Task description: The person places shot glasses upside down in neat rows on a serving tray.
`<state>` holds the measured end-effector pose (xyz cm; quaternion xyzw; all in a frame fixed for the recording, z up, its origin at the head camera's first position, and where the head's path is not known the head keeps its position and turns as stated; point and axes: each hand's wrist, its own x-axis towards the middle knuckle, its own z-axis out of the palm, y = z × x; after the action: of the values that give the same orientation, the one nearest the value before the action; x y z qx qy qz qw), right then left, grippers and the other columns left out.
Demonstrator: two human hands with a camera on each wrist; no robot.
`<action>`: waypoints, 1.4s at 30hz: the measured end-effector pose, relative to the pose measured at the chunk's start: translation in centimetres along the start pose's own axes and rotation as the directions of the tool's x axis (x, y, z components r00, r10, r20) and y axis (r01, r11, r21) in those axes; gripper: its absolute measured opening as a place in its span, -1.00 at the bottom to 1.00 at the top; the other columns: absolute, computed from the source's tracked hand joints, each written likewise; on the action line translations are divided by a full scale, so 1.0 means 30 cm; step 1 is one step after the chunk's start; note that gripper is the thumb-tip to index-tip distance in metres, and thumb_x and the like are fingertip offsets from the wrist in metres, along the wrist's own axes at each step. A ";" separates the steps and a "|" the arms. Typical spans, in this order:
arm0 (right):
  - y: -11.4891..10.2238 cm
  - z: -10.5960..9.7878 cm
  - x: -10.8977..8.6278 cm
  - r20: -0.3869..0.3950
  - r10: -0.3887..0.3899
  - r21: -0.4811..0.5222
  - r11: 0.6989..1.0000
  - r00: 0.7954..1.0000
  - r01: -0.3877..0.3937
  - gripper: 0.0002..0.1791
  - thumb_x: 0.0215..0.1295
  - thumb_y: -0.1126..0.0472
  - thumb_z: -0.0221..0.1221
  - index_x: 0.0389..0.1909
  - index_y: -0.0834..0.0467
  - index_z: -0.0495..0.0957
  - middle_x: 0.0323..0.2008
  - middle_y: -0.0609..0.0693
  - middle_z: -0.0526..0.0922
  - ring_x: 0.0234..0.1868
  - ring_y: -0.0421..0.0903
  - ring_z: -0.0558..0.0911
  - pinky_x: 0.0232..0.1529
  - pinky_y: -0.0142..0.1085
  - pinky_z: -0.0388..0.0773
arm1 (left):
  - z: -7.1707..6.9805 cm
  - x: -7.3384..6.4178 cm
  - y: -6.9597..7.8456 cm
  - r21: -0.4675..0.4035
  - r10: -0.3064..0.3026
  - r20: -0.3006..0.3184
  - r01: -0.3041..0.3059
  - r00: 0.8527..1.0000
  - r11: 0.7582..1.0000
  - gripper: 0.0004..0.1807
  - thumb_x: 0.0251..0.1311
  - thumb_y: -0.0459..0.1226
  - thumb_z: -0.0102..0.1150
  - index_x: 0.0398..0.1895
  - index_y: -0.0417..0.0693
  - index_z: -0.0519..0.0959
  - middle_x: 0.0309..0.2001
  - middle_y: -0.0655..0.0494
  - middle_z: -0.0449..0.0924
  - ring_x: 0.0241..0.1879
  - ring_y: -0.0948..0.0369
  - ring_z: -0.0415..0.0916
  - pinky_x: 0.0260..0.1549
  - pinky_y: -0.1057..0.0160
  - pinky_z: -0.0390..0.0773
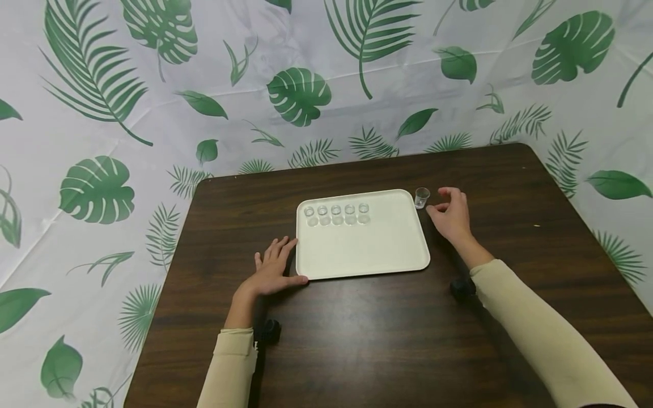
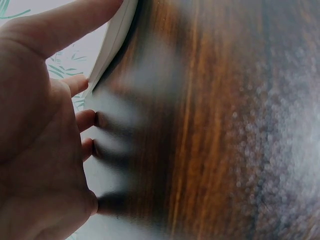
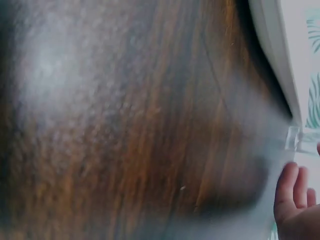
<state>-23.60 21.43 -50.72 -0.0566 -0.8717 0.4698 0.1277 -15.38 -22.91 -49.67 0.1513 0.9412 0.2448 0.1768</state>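
A cream tray lies on the table, with several small clear glasses in a row along its back left part. My left hand is spread at the tray's left side, thumb and forefinger at its edge. In the left wrist view, the other fingertips of that hand rest on the tabletop. Just off the tray's back right corner stands a single shot glass, upright on the table. Beside it, a small gap away, is my right hand, with bent fingers, thumb and forefinger apart and nothing between them.
Dark wood-grain tabletop surrounds the tray on all sides. Behind and left of the table hangs a white sheet with green leaf prints. A black wrist device sits under the left wrist, and another under the right.
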 end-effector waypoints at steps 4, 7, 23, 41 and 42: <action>0.016 0.003 0.005 0.075 0.031 -0.020 0.999 0.997 -0.030 -0.47 0.28 0.31 0.22 0.25 0.31 0.35 0.18 0.27 0.38 -0.11 0.15 0.62 -0.23 -0.34 0.44 | 0.000 0.002 0.002 0.002 0.000 -0.001 0.000 1.000 1.000 0.11 0.08 0.26 0.27 0.58 0.14 -0.09 0.56 -0.07 -0.24 0.52 -0.09 -0.42 0.20 -0.47 -0.41; 0.018 0.010 0.009 0.122 0.048 -0.037 0.998 0.991 -0.044 -0.42 0.30 0.25 0.24 0.31 0.26 0.33 0.23 0.25 0.39 -0.06 0.16 0.62 -0.17 -0.21 0.46 | 0.000 0.002 0.003 0.005 -0.002 0.000 0.002 1.000 1.000 0.11 0.07 0.26 0.27 0.58 0.14 -0.09 0.56 -0.07 -0.24 0.52 -0.09 -0.42 0.20 -0.47 -0.41; 0.010 0.009 0.038 0.298 0.104 -0.121 0.990 0.949 -0.070 -0.35 0.36 0.08 0.21 0.37 0.28 0.29 0.21 0.32 0.45 0.11 0.24 0.52 0.04 0.09 0.41 | 0.003 0.003 -0.004 0.005 0.002 -0.008 -0.002 1.000 1.000 0.12 0.07 0.27 0.26 0.58 0.15 -0.09 0.56 -0.07 -0.23 0.52 -0.09 -0.41 0.20 -0.47 -0.40; 0.011 0.012 0.033 0.269 0.135 -0.114 0.988 0.954 -0.108 -0.47 0.40 0.00 0.15 0.17 0.30 0.34 0.11 0.32 0.47 0.10 0.25 0.49 0.07 0.10 0.38 | 0.004 0.001 0.001 -0.009 0.000 -0.008 0.000 1.000 1.000 0.11 0.07 0.25 0.28 0.58 0.14 -0.08 0.56 -0.07 -0.23 0.52 -0.08 -0.42 0.20 -0.47 -0.41; 0.015 0.012 0.032 0.268 0.134 -0.105 0.988 0.954 -0.109 -0.47 0.41 0.01 0.14 0.17 0.31 0.33 0.11 0.33 0.46 0.11 0.26 0.48 0.07 0.10 0.38 | 0.004 0.001 0.002 -0.010 0.001 -0.008 -0.001 1.000 1.000 0.11 0.07 0.25 0.28 0.58 0.14 -0.08 0.56 -0.07 -0.23 0.52 -0.08 -0.42 0.20 -0.47 -0.41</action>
<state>-24.64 21.62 -51.12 -0.0500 -0.8960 0.4405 -0.0260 -15.35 -22.80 -49.74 0.1500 0.9406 0.2501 0.1736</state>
